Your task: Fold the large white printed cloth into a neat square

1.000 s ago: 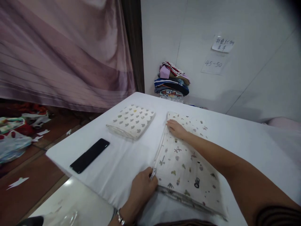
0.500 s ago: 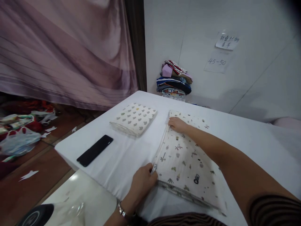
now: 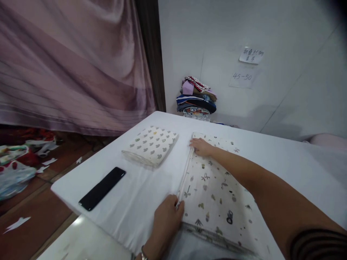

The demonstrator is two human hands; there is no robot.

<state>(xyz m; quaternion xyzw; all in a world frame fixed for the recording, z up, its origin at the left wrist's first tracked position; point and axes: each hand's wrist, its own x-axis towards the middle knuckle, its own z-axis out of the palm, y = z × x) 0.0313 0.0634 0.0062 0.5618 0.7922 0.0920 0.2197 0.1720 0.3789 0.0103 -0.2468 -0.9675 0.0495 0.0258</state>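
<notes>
A white cloth with small plant and figure prints [image 3: 214, 195] lies folded in layers in front of me. My left hand [image 3: 168, 216], with a bracelet at the wrist, pinches its near left corner. Farther up the same left edge, my right hand [image 3: 201, 147] rests on the cloth, fingers curled over the border; whether they grip it or only press is hard to see. Left of it lies a second folded cloth [image 3: 153, 144], white with grey mushroom-like prints, apart from both hands.
A black phone [image 3: 103, 188] lies on the white-covered table [image 3: 135, 202] near its left edge. Behind the table stands a stack of folded fabrics [image 3: 196, 99] against the wall, with handwritten papers [image 3: 251, 56] above. Plastic bags [image 3: 17, 177] sit on the floor at left, beneath a pink curtain [image 3: 76, 65].
The view has shifted, so things on the table sit slightly lower and further left. Both hands stay at the same left edge of the cloth; the right-hand fingers look a little more extended.
</notes>
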